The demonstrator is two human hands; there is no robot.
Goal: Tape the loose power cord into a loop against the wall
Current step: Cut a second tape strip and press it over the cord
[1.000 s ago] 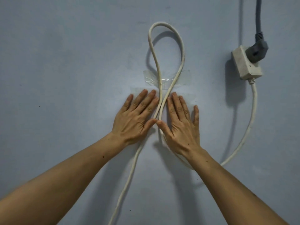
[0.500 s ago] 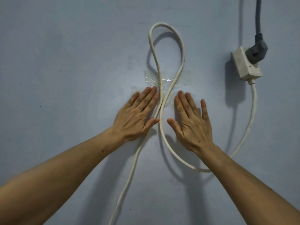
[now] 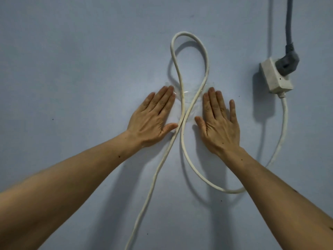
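Power cord (image 3: 189, 56) loop at 12 o'clock, clear tape (image 3: 187, 92) over crossing. Left hand (image 3: 153, 120) and right hand (image 3: 219, 123) flat, fingers straight, pressing tape ends to wall (image 3: 72, 69). Looks nearly done.

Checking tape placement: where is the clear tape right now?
In the head view, the clear tape lies across the white cord just above its crossing, between the left hand and right hand.

You have an off-white cord (image 3: 182, 105) looped on a pale blue-grey wall (image 3: 72, 51), held by clear, glinting tape (image 3: 186, 92). Your socket box (image 3: 274, 76) is white with faint grey speckles; the plug (image 3: 289, 64) and its cable (image 3: 289, 20) are grey.
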